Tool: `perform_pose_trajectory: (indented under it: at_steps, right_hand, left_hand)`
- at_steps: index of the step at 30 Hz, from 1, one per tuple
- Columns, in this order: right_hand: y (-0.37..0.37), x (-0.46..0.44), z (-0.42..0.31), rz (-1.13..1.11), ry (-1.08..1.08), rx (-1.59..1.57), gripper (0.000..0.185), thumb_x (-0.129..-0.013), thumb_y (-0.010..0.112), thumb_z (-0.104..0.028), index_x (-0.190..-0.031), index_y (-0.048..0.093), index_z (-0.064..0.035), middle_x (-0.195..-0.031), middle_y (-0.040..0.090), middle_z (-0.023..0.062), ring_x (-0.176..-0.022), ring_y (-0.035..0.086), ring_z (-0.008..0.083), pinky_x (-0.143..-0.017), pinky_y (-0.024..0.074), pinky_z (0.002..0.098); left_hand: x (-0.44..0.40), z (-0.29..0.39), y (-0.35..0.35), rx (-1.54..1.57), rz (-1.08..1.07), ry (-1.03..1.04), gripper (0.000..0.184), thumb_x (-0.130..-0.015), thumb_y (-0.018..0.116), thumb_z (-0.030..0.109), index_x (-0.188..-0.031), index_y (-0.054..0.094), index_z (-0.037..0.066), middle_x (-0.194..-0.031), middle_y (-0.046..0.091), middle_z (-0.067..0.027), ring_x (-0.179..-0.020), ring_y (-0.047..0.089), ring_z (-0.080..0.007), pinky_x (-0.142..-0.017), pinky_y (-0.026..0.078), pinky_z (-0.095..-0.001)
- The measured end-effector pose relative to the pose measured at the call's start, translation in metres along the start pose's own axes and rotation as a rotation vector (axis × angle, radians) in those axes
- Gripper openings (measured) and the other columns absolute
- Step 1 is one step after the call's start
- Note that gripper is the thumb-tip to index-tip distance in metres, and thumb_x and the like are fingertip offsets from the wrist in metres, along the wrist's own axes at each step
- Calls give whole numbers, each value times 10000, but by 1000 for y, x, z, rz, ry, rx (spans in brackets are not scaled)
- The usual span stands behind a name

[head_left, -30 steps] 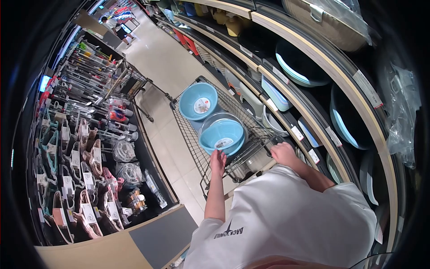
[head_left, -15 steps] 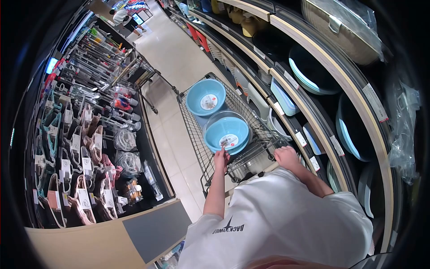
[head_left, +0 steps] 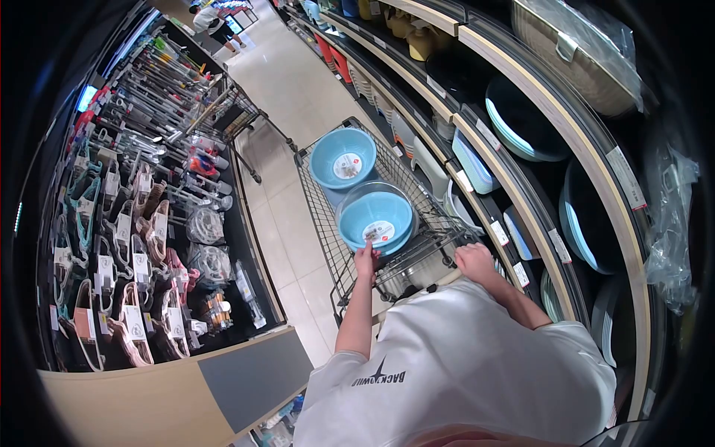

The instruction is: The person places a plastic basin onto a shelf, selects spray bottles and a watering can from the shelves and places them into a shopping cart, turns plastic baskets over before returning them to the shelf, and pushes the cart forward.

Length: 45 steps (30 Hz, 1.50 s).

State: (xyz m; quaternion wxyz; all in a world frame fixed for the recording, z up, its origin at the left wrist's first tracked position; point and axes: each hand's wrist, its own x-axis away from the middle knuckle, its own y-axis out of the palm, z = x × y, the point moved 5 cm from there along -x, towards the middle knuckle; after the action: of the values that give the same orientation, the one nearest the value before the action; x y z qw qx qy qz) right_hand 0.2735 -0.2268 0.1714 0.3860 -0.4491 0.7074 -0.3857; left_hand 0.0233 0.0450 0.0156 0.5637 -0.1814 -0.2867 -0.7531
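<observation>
A wire shopping cart [head_left: 322, 249] stands before me with blue plastic basins in it. The far basin [head_left: 322, 160] has a round white label inside. Nearer to me, a blue basin [head_left: 376, 207] sits within a clear-rimmed one, its label close to my side. My left hand [head_left: 366, 262] is closed on the near rim of that blue basin, thumb on the inside. Fingers curled, my right hand [head_left: 475, 261] grips the right end of the cart handle [head_left: 450, 279]; its fingertips are hidden.
On the right, shelves [head_left: 521, 89] hold stacked basins and tubs close beside the cart. A display of hangers [head_left: 130, 313] and long-handled tools lines the left. Another cart [head_left: 242, 119] stands ahead on the left, and a person [head_left: 211, 22] is bending farther down the aisle.
The left display and right shelves have shifted slightly in view. The near basin's label sits a touch higher, while both hands keep almost the same places.
</observation>
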Motion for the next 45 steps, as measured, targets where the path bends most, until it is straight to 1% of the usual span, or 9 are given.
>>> perform_pose_trajectory:
  at_steps: [7, 13, 16, 18, 21, 30, 36, 42, 45]
  right_hand:
    - [0, 0, 0, 19, -3, -3, 139, -879, 672, -213, -781, 653, -117, -739, 676, 71, -779, 674, 267, -750, 496, 420]
    - [-13, -7, -10, 0, 24, -58, 82, -902, 674, -186, -904, 677, -104, -822, 721, 97, -824, 692, 288, -755, 507, 429]
    - [-15, -16, -13, -9, 161, -219, 143, -969, 662, -207, -1021, 668, -74, -882, 727, 121, -840, 701, 286, -754, 524, 395]
    - [3, -21, -4, -26, 353, -767, 223, -1038, 633, -258, -1106, 657, -47, -903, 712, 100, -831, 698, 225, -749, 532, 345]
    - [6, -31, -9, -83, 474, -1037, 266, -1077, 604, -274, -1134, 666, -22, -918, 706, 63, -832, 670, 147, -745, 520, 296]
    - [-37, -56, -25, -134, 450, -1171, 249, -1072, 612, -215, -1099, 702, 16, -913, 728, 28, -802, 653, 95, -721, 525, 271]
    - [-96, -70, -8, 151, 421, -1362, 218, -1072, 572, -160, -1101, 711, 6, -940, 749, 49, -782, 668, 94, -712, 534, 267]
    - [-172, -77, 10, 527, 371, -1504, 239, -1095, 566, -213, -1161, 656, -2, -993, 731, 63, -807, 662, 108, -736, 531, 275]
    - [-194, -73, 32, 692, 368, -1465, 221, -1099, 577, -223, -1120, 655, -18, -978, 721, 61, -800, 652, 102, -723, 530, 270]
  left_hand:
    - [24, 21, 3, 141, 48, 139, 126, -1034, 650, 161, -939, 625, 83, -701, 593, 14, -654, 609, -111, -647, 508, -270]
    - [59, 36, 18, 270, -111, 271, 20, -978, 641, 52, -980, 647, 71, -805, 647, 16, -641, 549, -78, -638, 468, -247]
    - [85, 32, 31, 277, -75, 222, 57, -966, 646, 35, -1013, 659, 64, -864, 670, 16, -651, 536, -70, -646, 459, -235]
    - [101, 30, 41, 181, -120, 218, 175, -957, 639, 49, -1129, 656, 77, -1014, 692, 21, -785, 579, -72, -697, 466, -255]
    - [126, 34, 58, 159, -146, 236, 194, -965, 641, 47, -1158, 656, 65, -1043, 700, 9, -821, 585, -68, -700, 453, -235]
    - [153, 58, 71, 134, -214, 287, 195, -1000, 659, 99, -1187, 644, 43, -1022, 690, -17, -817, 578, -89, -734, 473, -254]
    - [142, 56, 81, -52, -471, 416, 305, -1105, 548, 283, -1163, 651, 1, -1012, 693, -74, -950, 647, -157, -896, 525, -316]
    - [135, 41, 71, -1135, -211, 746, 335, -1043, 613, 355, -1031, 689, 28, -992, 720, -151, -947, 680, -312, -883, 526, -434]
    - [141, 39, 72, -1232, -189, 706, 329, -1038, 602, 359, -1019, 705, 47, -976, 721, -147, -953, 676, -363, -851, 526, -482]
